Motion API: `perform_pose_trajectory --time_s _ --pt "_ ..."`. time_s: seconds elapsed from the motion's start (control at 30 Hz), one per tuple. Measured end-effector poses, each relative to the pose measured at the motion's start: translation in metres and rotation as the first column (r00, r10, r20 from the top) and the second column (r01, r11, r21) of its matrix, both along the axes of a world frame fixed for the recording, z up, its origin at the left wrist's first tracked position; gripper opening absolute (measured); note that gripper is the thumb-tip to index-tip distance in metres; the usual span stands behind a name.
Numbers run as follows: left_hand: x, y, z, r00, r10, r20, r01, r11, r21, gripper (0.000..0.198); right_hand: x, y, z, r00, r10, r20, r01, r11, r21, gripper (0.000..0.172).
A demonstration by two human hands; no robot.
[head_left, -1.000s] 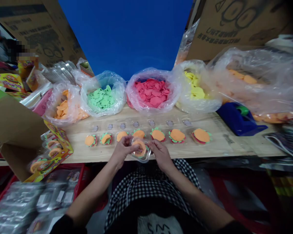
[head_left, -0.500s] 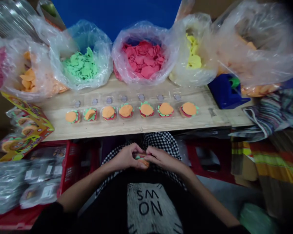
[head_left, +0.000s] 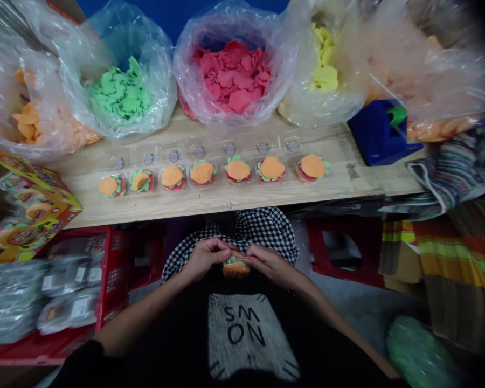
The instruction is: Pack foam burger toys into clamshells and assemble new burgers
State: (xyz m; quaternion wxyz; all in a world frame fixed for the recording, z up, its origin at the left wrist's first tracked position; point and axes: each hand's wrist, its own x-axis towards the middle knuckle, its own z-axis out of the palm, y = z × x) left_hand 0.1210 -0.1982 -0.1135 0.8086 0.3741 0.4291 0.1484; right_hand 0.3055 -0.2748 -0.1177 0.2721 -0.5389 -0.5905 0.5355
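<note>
Over my lap, a toy burger [head_left: 236, 268] with an orange bun and green edges is held between both hands. The fingers of my left hand [head_left: 206, 257] pinch it from the left. My right hand [head_left: 269, 263] grips its right side, fingers bent over the rim. A clear case may surround it, but I cannot tell. In front, on the wooden table [head_left: 173, 207], a row of several toy burgers [head_left: 238, 170] in open clear plastic cases runs left to right, each with an orange top, green frill and red layer.
Plastic bags behind the row hold green pieces [head_left: 121, 91], red pieces [head_left: 236, 75], yellow pieces [head_left: 325, 64] and orange pieces [head_left: 27, 123]. A blue tape dispenser [head_left: 378, 134] stands at right. A burger display box [head_left: 36, 210] and red crate [head_left: 109, 275] with packed cases are at left.
My fingers have shifted on the toy burger, and more of its orange bun now shows between my hands. The camera view has moved slightly closer to the table.
</note>
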Motion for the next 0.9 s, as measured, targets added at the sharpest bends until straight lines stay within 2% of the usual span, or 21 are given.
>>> perform_pose_trajectory --time_s 0.1,0.23,0.33,0.43,0.6,0.67,0.73,0.8,0.83,0.87,0.9 --pt "-0.001 0.001 -0.004 1.000 -0.018 -0.007 0.018 1.000 -0.013 0.022 0.001 -0.001 -0.006 0.999 -0.043 -0.033 0.042 0.999 -0.030 0.028" --pt "-0.007 0.006 -0.003 1.000 -0.015 -0.002 0.015 1.000 0.012 0.021 0.002 0.003 -0.008 0.997 -0.041 -0.060 0.039 0.999 -0.032 0.025" --pt "-0.010 0.013 0.003 0.988 -0.144 -0.052 0.149 0.984 0.101 0.023 0.000 0.008 -0.008 0.999 -0.024 -0.026 0.024 1.000 -0.003 0.028" --pt "-0.012 0.018 0.008 0.948 -0.288 -0.135 0.310 0.932 0.187 0.026 -0.004 0.010 -0.009 1.000 0.025 0.001 -0.025 0.999 0.044 0.030" --pt "-0.015 0.020 0.008 0.925 -0.335 -0.182 0.369 0.906 0.209 0.026 -0.009 0.010 -0.010 0.998 0.043 -0.044 -0.040 0.996 0.077 0.033" --pt "-0.014 0.025 0.012 0.888 -0.418 -0.192 0.457 0.850 0.262 0.028 -0.011 0.013 -0.010 0.998 0.029 -0.058 -0.026 0.998 0.056 0.033" --pt "-0.012 0.034 0.019 0.810 -0.529 -0.255 0.587 0.731 0.349 0.036 -0.011 0.021 -0.010 0.997 0.024 -0.067 -0.022 0.999 0.029 0.032" --pt "-0.008 0.042 0.028 0.730 -0.587 -0.350 0.682 0.602 0.415 0.047 -0.011 0.030 -0.008 0.995 0.017 -0.095 -0.017 1.000 0.005 0.032" --pt "-0.007 0.045 0.031 0.719 -0.586 -0.373 0.694 0.577 0.430 0.051 -0.010 0.034 -0.006 0.993 0.006 -0.117 -0.006 1.000 -0.004 0.031" --pt "-0.005 0.047 0.033 0.742 -0.567 -0.359 0.670 0.602 0.435 0.052 -0.009 0.037 -0.005 0.990 -0.020 -0.141 0.018 1.000 -0.012 0.031" --pt "-0.003 0.047 0.033 0.797 -0.524 -0.302 0.604 0.676 0.422 0.052 -0.007 0.039 -0.003 0.985 -0.063 -0.160 0.061 0.998 -0.016 0.030"
